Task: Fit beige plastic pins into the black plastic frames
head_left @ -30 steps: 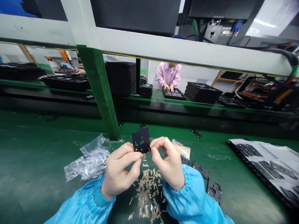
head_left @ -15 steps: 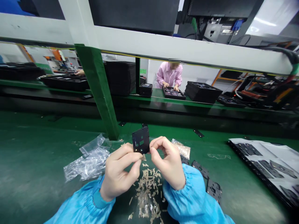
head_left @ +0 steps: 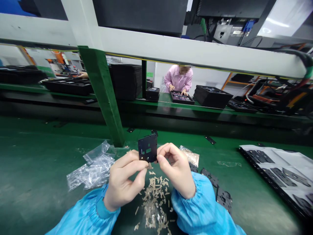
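A small black square plate (head_left: 147,148) with cut-out windows stands upright in front of me. My left hand (head_left: 124,179) pinches its lower left corner between thumb and forefinger. My right hand (head_left: 174,168) is curled, its fingertips pinched at the plate's lower right edge. Under both hands lies a pile of small beige strips (head_left: 155,199) on the green bench (head_left: 36,169). Blue sleeves cover both wrists.
Crumpled clear plastic bags (head_left: 91,168) lie left of my hands, a small bag of beige parts (head_left: 192,156) to the right. Loose black plates (head_left: 223,197) and a tray of black parts (head_left: 281,174) sit right. A green post (head_left: 105,98) rises ahead. A person in pink works opposite.
My hands and the plate stay almost still; the plate has tilted slightly. The person opposite has shifted their hands over a tray.
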Motion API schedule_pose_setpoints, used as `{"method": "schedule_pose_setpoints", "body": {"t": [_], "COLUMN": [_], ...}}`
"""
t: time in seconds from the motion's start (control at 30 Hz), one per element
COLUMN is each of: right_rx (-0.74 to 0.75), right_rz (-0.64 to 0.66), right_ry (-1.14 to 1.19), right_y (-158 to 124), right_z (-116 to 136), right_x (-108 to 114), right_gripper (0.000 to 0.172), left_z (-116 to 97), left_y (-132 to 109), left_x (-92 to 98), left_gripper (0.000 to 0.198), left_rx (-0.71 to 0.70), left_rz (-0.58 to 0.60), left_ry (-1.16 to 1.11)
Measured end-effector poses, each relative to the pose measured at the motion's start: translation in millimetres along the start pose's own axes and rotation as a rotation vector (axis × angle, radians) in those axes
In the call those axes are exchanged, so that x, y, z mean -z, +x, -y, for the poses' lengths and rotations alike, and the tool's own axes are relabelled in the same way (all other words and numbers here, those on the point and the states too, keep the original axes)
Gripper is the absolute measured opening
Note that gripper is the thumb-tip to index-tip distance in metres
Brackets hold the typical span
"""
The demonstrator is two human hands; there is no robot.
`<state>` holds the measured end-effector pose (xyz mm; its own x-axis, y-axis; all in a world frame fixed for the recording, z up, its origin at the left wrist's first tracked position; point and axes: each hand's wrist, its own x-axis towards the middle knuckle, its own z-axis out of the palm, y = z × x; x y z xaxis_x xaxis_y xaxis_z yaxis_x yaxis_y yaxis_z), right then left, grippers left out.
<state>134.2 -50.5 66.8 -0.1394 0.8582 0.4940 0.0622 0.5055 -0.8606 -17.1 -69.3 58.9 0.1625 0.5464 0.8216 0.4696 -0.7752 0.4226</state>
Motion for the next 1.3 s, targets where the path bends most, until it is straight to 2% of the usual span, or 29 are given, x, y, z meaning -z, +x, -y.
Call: {"method": "schedule_pose_setpoints", "body": {"t": [0.17, 0.4, 0.73, 1.03, 1.3], "right_rx": [-0.015, -0.045, -0.084, -0.084, -0.124], "right_rz": [-0.001, 0.088, 0.072, 0.060, 0.162], "right_ry": [0.010, 0.107, 0.140, 0.159, 0.296], "right_y": [-0.8, 0.0, -1.9, -2.7, -7.3], "right_z": [0.8, 3.6, 3.8, 5.4, 8.9], "right_x": [0.8, 4.3, 2.3, 0.6, 0.1], "right_gripper": [0.012, 0.009, 0.009, 0.010, 0.011], "left_z": [2.7, 6.6, 18.2, 23.1, 30.3], "left_y": [0.0, 0.1, -10.6, -14.0, -16.4], "left_x": [1.6, 2.4, -4.0, -6.2, -4.5], "left_gripper": [0.021, 0.022, 0.021, 0.023, 0.019], "left_rx": [0.037, 0.103, 0.183, 0.219, 0.304], "left_rz": [0.016, 0.018, -0.006, -0.028, -0.003], "left_ry": [-0.042, -0.123, -0.332, -0.433, -0.654]}}
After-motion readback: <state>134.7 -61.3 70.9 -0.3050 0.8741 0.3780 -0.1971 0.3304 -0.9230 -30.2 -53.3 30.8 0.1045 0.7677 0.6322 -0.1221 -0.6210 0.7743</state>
